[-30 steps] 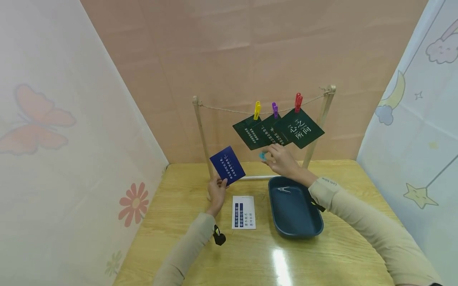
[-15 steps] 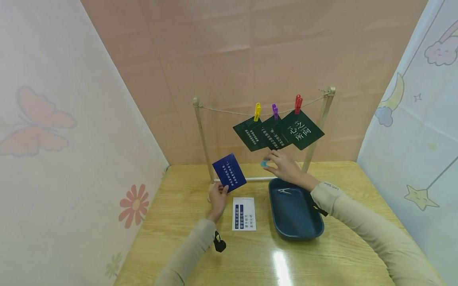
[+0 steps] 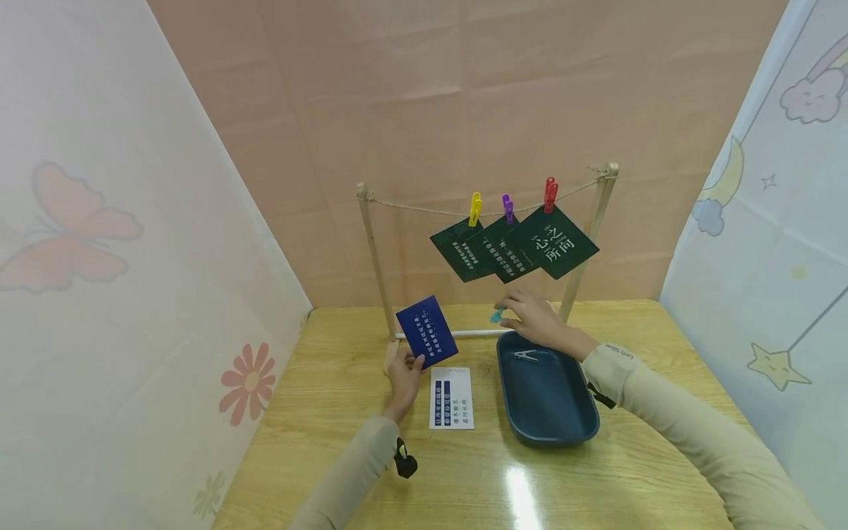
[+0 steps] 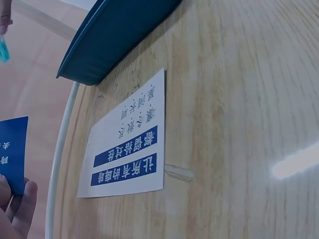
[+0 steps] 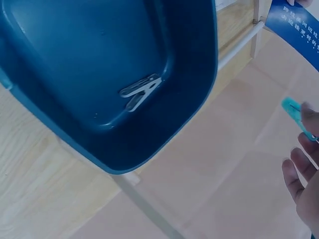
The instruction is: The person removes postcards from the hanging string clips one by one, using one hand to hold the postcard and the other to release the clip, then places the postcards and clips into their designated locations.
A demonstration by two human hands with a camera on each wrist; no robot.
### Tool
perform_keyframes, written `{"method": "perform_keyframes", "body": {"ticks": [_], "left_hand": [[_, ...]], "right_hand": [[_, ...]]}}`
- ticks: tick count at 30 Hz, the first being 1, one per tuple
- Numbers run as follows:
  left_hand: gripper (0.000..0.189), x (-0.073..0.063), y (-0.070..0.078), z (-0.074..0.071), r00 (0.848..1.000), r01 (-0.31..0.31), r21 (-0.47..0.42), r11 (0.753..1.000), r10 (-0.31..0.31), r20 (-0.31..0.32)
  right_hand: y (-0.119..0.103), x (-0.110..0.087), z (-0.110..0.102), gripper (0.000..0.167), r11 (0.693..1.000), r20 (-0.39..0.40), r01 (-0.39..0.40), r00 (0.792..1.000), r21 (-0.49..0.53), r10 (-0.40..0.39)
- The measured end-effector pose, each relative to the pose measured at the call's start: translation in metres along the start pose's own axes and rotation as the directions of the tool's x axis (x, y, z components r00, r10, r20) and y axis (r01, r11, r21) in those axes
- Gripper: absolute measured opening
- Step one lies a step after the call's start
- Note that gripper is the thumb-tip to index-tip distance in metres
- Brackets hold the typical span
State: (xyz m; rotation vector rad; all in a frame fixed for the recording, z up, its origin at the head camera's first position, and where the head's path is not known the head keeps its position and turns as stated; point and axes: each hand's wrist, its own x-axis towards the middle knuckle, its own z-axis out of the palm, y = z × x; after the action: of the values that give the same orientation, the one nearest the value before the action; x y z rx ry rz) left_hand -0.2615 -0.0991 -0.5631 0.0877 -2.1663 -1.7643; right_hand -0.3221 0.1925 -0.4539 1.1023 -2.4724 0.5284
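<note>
My left hand (image 3: 403, 381) pinches the lower corner of a dark blue card (image 3: 427, 331) printed with white writing, held tilted in front of the stand's left post. In the right wrist view, the thumb and a finger of my right hand (image 5: 309, 164) pinch a light blue clothespin (image 5: 294, 113). That hand (image 3: 535, 319) is above the far end of the blue tray (image 3: 548, 434), below the hanging cards. Three dark green cards (image 3: 553, 241) hang overlapping from a string (image 3: 414, 207), clipped by yellow (image 3: 475, 210), purple (image 3: 508, 209) and red (image 3: 550, 195) clothespins.
A white card (image 3: 452, 398) with blue bands lies on the wooden table (image 3: 318, 442), left of the tray. One pale clothespin (image 5: 142, 91) lies inside the tray. Wooden posts (image 3: 375, 258) hold the string, and a white rod (image 3: 473, 333) runs low between them.
Both hands have lowered a little, bringing the blue card and the light blue clothespin down with them. The right hand has also shifted slightly right.
</note>
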Motion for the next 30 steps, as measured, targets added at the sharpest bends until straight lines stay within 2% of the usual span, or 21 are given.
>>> {"method": "perform_keyframes", "body": {"ticks": [5,9,13,20,30], "left_hand": [[0.006,-0.003,-0.003,0.0,1.0,0.013,0.024,1.0,-0.013,-0.006],[0.007,-0.005,-0.004,-0.001,0.999,-0.023,0.127,0.992,0.027,-0.025],[0.006,-0.007,-0.006,-0.002,0.999,-0.028,0.201,0.979,0.033,-0.018],[0.005,-0.011,-0.008,-0.007,0.999,-0.002,0.208,0.978,-0.007,0.045],[0.006,-0.012,-0.012,-0.007,0.996,0.039,0.237,0.971,-0.056,0.065]], "right_hand": [[0.007,-0.008,0.003,0.031,1.0,0.015,0.001,1.0,-0.029,-0.001],[0.009,-0.013,0.002,0.031,0.999,0.032,-0.016,0.999,-0.051,0.018],[0.009,-0.016,0.0,0.029,0.998,0.048,-0.027,0.998,-0.051,0.029],[0.011,-0.022,0.004,0.029,0.996,0.048,-0.029,0.998,-0.082,0.033],[0.019,-0.033,0.016,0.026,0.996,0.085,-0.031,0.996,-0.087,0.038]]}}
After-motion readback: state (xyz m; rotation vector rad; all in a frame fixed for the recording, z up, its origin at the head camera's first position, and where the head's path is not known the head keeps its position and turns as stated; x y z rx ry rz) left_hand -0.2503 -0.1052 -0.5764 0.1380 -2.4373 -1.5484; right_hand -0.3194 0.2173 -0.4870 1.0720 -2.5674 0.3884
